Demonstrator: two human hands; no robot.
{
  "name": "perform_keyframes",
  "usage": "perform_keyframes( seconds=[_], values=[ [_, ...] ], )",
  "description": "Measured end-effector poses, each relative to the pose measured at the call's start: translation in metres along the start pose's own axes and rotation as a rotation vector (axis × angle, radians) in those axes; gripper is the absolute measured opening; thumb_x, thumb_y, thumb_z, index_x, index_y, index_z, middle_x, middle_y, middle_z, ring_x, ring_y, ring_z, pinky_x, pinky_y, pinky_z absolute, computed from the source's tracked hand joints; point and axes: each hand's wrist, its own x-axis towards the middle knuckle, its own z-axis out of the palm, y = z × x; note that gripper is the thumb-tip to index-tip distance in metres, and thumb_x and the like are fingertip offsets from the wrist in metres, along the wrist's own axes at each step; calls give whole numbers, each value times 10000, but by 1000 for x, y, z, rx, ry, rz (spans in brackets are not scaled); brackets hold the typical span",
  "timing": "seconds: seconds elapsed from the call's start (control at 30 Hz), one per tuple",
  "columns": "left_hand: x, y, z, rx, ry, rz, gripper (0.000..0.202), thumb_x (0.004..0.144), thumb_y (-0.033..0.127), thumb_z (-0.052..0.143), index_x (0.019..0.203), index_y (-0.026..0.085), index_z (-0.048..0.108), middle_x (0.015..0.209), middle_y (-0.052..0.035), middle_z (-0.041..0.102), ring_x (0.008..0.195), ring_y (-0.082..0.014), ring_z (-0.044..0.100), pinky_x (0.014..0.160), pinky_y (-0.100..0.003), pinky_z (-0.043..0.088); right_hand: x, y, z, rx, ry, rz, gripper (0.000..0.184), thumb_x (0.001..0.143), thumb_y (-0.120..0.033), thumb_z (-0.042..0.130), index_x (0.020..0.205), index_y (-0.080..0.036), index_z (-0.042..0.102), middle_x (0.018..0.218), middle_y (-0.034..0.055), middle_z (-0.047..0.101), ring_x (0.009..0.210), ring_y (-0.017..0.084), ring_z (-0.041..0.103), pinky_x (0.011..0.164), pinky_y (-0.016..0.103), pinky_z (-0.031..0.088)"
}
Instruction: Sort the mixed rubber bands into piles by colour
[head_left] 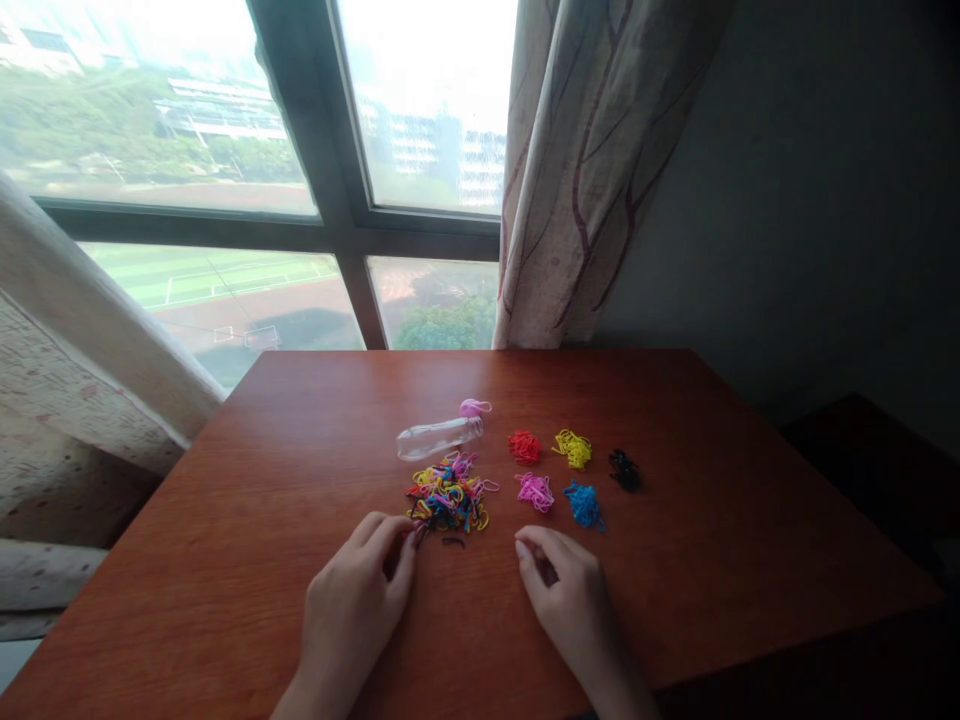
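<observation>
At the near left edge of a mixed pile of small pin-shaped plastic stitch markers, my left hand has thumb and forefinger pinched together. Dark markers touch these fingertips; what lies between them is too small to make out. My right hand rests on the table with its fingertips closed, and nothing shows in them. Beyond it lie sorted heaps: pink markers, blue markers, red markers, yellow markers and black markers. One loose black marker sits between my hands.
Behind the mixed pile a clear plastic bottle lies on its side, its mouth to the right. A pink cap with a loop is just past that mouth. The brown wooden table ends at a window with curtains.
</observation>
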Motion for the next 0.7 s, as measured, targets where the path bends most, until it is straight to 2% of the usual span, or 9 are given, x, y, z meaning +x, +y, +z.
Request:
perform_keyframes(
  seconds=[0.2, 0.47, 0.63, 0.7],
  values=[
    [-4, -4, 4, -45, -23, 113, 178, 940, 334, 475, 980, 295, 644, 942, 52, 695, 770, -130, 690, 585, -214, 454, 0, 3, 0, -11, -52, -4, 163, 941, -193, 504, 900, -228, 658, 844, 22, 712, 726, 168, 666, 691, 251, 486],
    [-13, -9, 7, -78, -5, 231, 180, 947, 332, 465, 959, 280, 637, 894, 37, 687, 738, -133, 684, 598, -222, 471, 0, 5, 2, -22, -60, -6, 160, 933, -190, 511, 901, -228, 664, 829, 16, 708, 716, 163, 663, 683, 246, 479],
    [-13, -9, 7, -116, 53, 191, 199, 936, 306, 463, 991, 271, 651, 899, 27, 700, 709, -116, 684, 600, -195, 482, 3, 0, -1, -38, -51, -19, 170, 922, -180, 512, 900, -223, 674, 803, 16, 706, 702, 156, 665, 670, 235, 486],
    [-12, -6, 5, -91, 43, 156, 201, 933, 309, 466, 967, 276, 661, 903, 32, 704, 701, -113, 686, 582, -187, 476, 3, -2, -2, -48, -51, -21, 173, 920, -179, 510, 892, -224, 675, 785, 12, 702, 685, 155, 663, 655, 234, 484]
  ],
)
